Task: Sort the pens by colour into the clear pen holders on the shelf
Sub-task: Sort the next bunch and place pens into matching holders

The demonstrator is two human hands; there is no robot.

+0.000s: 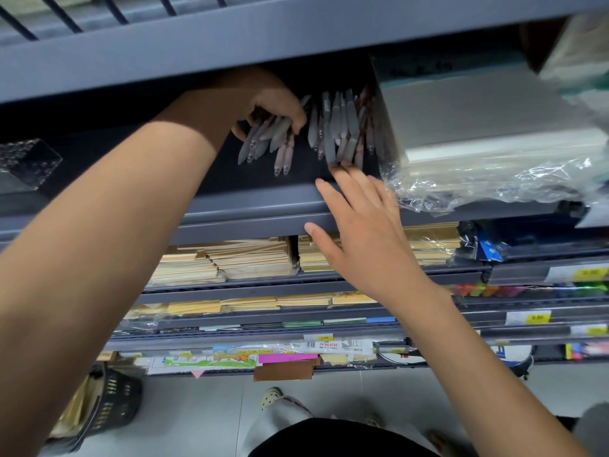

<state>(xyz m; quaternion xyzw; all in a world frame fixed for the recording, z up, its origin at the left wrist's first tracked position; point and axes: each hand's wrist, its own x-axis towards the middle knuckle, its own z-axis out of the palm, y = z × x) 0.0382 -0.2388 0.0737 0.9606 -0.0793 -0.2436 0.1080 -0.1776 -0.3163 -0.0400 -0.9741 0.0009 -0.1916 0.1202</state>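
On the dark shelf [263, 199] lie two groups of grey and pinkish pens. My left hand [267, 100] reaches deep into the shelf and grips a fanned bunch of pens [270, 140], tips pointing toward me. To its right a second pile of pens [342, 127] lies against a wrapped stack. My right hand [359, 225] stretches over the shelf's front edge with straight fingers, and its fingertips touch the near ends of that pile. A clear pen holder [26, 159] stands at the far left of the shelf.
A plastic-wrapped stack of paper [487, 127] fills the shelf's right side. Lower shelves hold envelopes [230, 258], coloured paper and price tags. A black basket [108, 404] stands on the floor at the lower left. The shelf above hangs low over the pens.
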